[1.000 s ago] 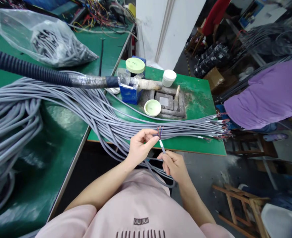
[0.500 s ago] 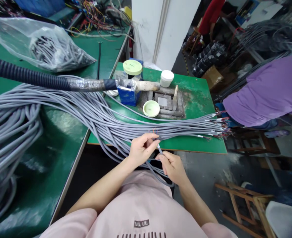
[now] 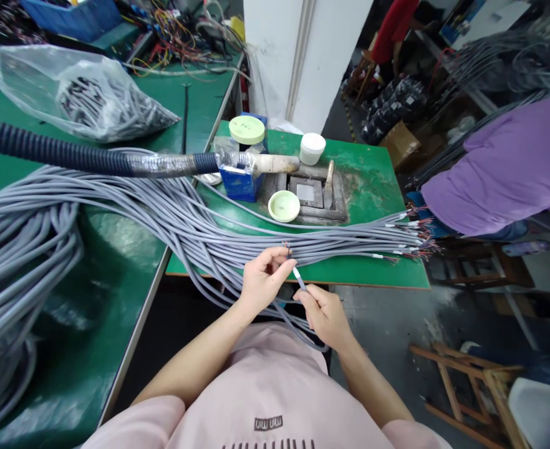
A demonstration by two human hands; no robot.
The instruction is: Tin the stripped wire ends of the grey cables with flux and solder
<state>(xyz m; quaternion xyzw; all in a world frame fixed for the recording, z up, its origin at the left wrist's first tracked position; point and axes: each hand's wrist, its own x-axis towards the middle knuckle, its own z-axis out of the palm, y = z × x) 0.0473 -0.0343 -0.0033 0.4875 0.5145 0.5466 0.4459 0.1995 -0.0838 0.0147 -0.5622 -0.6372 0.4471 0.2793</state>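
A grey cable (image 3: pixel 302 284) with a white band near its end slants between my two hands. My left hand (image 3: pixel 266 274) pinches the thin coloured wires (image 3: pixel 286 245) that come out of the cable's end; their tips poke up past my fingers. Lower and to the right, my right hand (image 3: pixel 324 313) is closed around the grey jacket below the white band. Just beyond my hands lies a thick bundle of grey cables (image 3: pixel 237 236). Their stripped ends (image 3: pixel 422 240), with white bands and loose wires, fan out at the table's right end.
A solder pot (image 3: pixel 308 192) is set on the green table (image 3: pixel 371 174), with a pale green dish (image 3: pixel 284 206), a white tub (image 3: pixel 312 148) and a blue box (image 3: pixel 240 182). A black corrugated hose (image 3: pixel 97 161) crosses above the cables. A person in purple (image 3: pixel 499 165) is at right.
My left hand has shifted slightly left, baring more of the white band. The wire tips now look bunched together rather than spread. My right hand stays put.
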